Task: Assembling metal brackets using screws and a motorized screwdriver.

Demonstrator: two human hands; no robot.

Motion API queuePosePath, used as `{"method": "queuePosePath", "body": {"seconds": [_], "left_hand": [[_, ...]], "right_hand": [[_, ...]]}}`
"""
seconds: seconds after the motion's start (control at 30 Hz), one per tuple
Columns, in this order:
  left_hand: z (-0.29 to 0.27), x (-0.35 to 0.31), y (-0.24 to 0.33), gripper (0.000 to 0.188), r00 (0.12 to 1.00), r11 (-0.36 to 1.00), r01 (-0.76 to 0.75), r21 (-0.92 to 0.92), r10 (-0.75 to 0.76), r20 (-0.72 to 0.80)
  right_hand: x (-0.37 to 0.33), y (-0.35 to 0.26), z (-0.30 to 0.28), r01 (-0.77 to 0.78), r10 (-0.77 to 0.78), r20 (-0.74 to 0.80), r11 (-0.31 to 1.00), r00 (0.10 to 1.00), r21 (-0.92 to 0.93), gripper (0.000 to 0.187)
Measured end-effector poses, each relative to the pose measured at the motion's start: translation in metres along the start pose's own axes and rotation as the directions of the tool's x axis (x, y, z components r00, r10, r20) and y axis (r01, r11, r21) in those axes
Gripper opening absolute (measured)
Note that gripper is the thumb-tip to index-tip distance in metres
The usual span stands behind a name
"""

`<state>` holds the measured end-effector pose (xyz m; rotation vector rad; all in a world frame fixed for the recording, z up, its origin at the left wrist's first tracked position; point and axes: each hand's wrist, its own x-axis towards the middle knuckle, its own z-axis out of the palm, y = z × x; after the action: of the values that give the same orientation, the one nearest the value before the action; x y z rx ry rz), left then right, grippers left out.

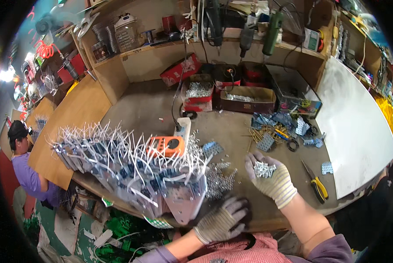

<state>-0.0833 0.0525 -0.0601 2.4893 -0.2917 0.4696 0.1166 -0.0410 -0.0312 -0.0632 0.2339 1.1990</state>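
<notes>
My right hand [273, 183], in a striped grey-and-cream glove, is turned palm up and cupped around a heap of small silvery screws [264, 169]. By the table's front edge, my left hand [222, 220] wears a similar glove; its fingers are apart and I see nothing in them. A loose pile of small metal screws [218, 182] lies just beyond it. To its left stands a long row of metal brackets [182, 202] with thin white wires [135, 147] sticking up from them.
An orange multimeter [166, 146] sits behind the brackets beside a power strip [183, 127]. At right lie yellow-handled pliers [318, 188] and blue perforated plates [265, 142]. Boxes of screws [248, 100] line the back, with power screwdrivers [273, 33] hanging above. Another person [32, 168] is at far left.
</notes>
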Motion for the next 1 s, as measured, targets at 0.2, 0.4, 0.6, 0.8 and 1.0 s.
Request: {"method": "queuePosePath", "body": {"seconds": [0.2,0.4,0.6,0.8,1.0], "left_hand": [[-0.017,0.015,-0.008,0.043,0.999,0.97,0.036,-0.241,-0.031,0.025],[-0.005,0.012,-0.019,0.041,0.997,0.95,0.061,-0.305,-0.047,0.054],[0.011,-0.015,-0.007,0.033,0.998,0.911,0.067,-0.406,-0.062,0.024],[-0.091,-0.089,0.069,0.027,0.615,0.268,0.645,-0.715,-0.737,0.279],[-0.095,-0.083,0.071,0.039,0.111,0.065,0.711,-0.7,-0.994,0.021]], "right_hand": [[0.214,-0.051,0.055,0.254,-0.099,0.386,0.891,0.917,-0.376,0.042],[0.297,-0.103,0.097,-0.503,0.504,0.072,0.82,0.861,0.275,0.043],[0.147,-0.046,0.027,-0.054,0.038,-0.042,0.865,0.998,-0.499,0.039],[0.002,0.048,0.067,-0.446,0.405,-0.32,0.269,0.856,-0.854,0.049],[-0.006,0.108,0.023,-0.439,0.552,-0.492,-0.237,0.673,-0.867,0.072]]}}
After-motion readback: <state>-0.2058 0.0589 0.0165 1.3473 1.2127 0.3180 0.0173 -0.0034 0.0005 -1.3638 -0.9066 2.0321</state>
